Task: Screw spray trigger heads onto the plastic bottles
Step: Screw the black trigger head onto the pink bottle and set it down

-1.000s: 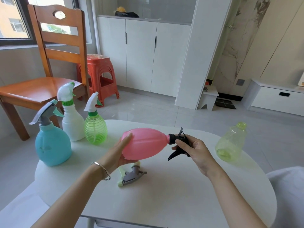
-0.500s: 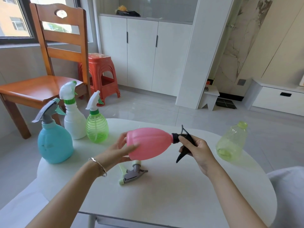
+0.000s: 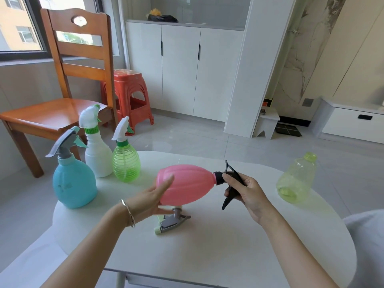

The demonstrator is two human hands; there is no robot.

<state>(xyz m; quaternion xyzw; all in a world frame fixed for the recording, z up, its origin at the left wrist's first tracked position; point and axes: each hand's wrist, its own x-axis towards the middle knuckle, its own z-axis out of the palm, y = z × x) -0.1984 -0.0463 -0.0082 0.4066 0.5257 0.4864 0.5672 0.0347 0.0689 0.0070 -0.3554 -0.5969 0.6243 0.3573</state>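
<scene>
Pink bottle — seemingly empty — against flat left hand; right hand around trigger head

On the white table sit a blue bottle, a white bottle, a green bottle, a pale green bottle and a gray sprayer.

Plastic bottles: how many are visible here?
5. Blue bottle, white bottle and green ribbed bottle stand at left; pink bottle is held mid-table; pale green bottle stands at right. None seems hidden.
</scene>
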